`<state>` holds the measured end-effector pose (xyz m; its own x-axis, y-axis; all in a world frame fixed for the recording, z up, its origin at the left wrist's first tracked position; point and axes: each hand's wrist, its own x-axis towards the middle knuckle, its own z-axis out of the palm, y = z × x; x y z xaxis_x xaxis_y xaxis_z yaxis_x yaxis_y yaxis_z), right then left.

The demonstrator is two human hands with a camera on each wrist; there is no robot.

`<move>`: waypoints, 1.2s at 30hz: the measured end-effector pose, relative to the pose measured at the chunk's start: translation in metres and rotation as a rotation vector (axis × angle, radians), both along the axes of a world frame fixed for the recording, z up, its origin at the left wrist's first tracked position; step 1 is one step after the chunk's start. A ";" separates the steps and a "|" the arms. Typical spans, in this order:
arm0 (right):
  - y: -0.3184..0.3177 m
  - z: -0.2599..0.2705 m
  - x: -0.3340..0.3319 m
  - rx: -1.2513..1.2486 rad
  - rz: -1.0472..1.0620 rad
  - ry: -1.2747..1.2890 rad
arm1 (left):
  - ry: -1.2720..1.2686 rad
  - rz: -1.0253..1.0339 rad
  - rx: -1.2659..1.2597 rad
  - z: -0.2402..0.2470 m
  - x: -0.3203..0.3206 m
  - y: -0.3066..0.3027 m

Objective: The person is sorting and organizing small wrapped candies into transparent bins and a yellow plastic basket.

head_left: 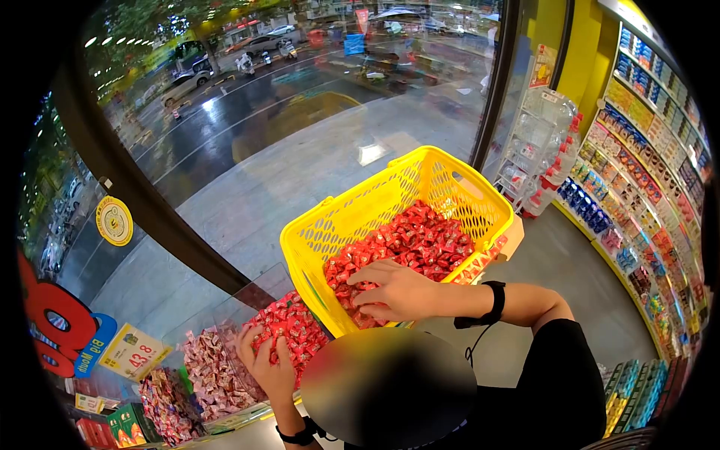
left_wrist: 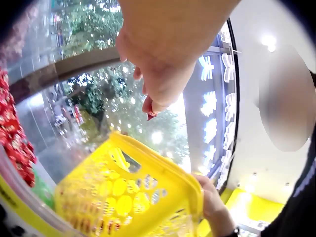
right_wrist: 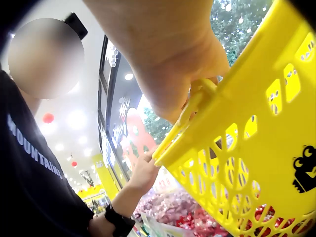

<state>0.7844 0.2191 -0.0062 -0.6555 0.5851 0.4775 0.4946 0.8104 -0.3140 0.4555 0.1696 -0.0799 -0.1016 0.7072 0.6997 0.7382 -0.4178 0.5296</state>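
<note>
A yellow plastic basket (head_left: 307, 225) holds a heap of red-wrapped candies (head_left: 420, 240). My right hand (head_left: 394, 289) reaches over its near rim, fingers spread and slightly bent above the candies at the left end. In the right wrist view the basket wall (right_wrist: 256, 113) hides those fingertips. Left of the basket, my left hand (head_left: 266, 367) is over the store bin of red candies (head_left: 296, 330), close to the clear divider. A small red-wrapped candy (left_wrist: 151, 115) shows pinched at the left fingertips in the left wrist view.
Pink-wrapped candies (head_left: 217, 371) fill the bin further left, by a price sign (head_left: 135, 352). A large window (head_left: 262, 150) stands behind the basket. Stocked shelves (head_left: 637, 195) line the right side, with a rack of bottles (head_left: 551, 157) near the window.
</note>
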 end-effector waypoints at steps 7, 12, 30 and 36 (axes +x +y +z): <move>0.003 -0.015 -0.003 0.013 -0.056 0.047 | 0.290 0.085 -0.338 -0.078 -0.034 0.009; 0.005 -0.024 -0.012 0.058 -0.068 0.061 | 0.291 0.061 -0.362 -0.063 -0.029 0.007; -0.027 0.059 0.070 0.175 -0.139 0.134 | 0.417 -0.398 -0.119 0.195 0.106 0.006; 0.006 0.073 0.177 0.123 -0.202 0.056 | 0.446 -0.508 -0.108 0.235 0.216 0.059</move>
<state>0.9618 0.2255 0.0672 -0.5015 0.6367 0.5858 0.6351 0.7307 -0.2505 0.6714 0.2287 0.1556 0.5430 0.6592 0.5201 0.6217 -0.7320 0.2787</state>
